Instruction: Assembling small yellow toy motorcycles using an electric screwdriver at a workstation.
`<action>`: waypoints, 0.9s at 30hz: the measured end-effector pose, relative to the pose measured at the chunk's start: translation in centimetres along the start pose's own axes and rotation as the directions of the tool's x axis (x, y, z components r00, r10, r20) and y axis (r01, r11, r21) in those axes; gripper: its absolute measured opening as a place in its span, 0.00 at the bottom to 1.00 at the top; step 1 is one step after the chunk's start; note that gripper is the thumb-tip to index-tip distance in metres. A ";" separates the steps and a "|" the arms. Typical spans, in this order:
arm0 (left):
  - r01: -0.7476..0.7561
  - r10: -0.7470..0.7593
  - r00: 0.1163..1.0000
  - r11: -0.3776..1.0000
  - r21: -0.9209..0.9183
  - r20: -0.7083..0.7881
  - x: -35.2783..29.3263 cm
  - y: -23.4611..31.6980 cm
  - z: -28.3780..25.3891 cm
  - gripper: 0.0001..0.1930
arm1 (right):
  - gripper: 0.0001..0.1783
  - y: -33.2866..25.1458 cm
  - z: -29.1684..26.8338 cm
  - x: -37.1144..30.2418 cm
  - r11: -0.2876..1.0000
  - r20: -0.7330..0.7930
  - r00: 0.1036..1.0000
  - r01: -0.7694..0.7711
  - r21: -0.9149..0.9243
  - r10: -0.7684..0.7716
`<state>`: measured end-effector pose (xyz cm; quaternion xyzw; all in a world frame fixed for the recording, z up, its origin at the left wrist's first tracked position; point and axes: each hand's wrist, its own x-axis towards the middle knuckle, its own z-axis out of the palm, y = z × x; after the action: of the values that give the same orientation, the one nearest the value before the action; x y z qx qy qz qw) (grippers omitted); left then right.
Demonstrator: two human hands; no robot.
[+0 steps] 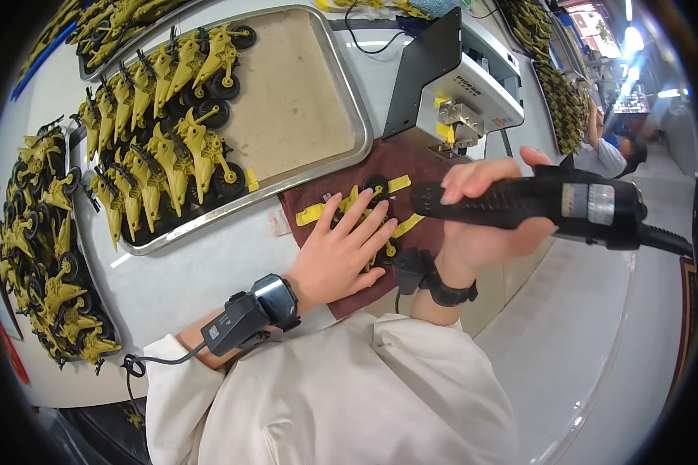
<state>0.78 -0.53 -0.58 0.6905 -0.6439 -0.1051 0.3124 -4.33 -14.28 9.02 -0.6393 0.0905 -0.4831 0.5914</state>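
My left hand [340, 252] lies with fingers spread over a yellow and black toy motorcycle [378, 186]. Much of the toy is hidden under the fingers, though a black wheel shows beyond the fingertips. Beneath it is a maroon cloth [420, 164], with yellow strip-like pieces [310, 215] around the toy. In my right hand [477, 244], the fingers and thumb wrap around a black electric screwdriver [520, 201], held nearly level above the cloth. Its narrow end points left toward the toy, and a cable leaves its other end at the right.
A metal tray [355, 116] at the far left holds two rows of toy motorcycles [163, 155]. Another pile of them [50, 248] lies further left. A white and black box-shaped machine [473, 93] stands beyond the cloth. A person [609, 151] sits at the far right.
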 end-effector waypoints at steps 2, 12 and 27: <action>0.010 -0.010 1.000 1.000 -0.016 0.013 -0.1 0.0 0.0 0.34 | 0.43 0.8 -0.1 0.1 1.000 0.022 1.000 -0.007 -0.017 0.007; 0.019 -0.018 0.999 0.998 -0.053 0.026 0.2 0.0 0.0 0.36 | 0.38 3.6 0.5 0.6 0.993 0.046 0.996 -0.068 -0.096 0.073; 0.011 -0.020 0.997 0.992 0.123 0.069 0.2 0.2 0.1 0.34 | 0.42 -0.9 -2.8 6.9 0.904 -0.332 0.856 0.303 -0.300 -0.397</action>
<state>0.55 -0.77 -0.49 0.7093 -0.6543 -0.0919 0.2458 -3.21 -20.68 12.83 -0.6034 0.1432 -0.6848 0.3828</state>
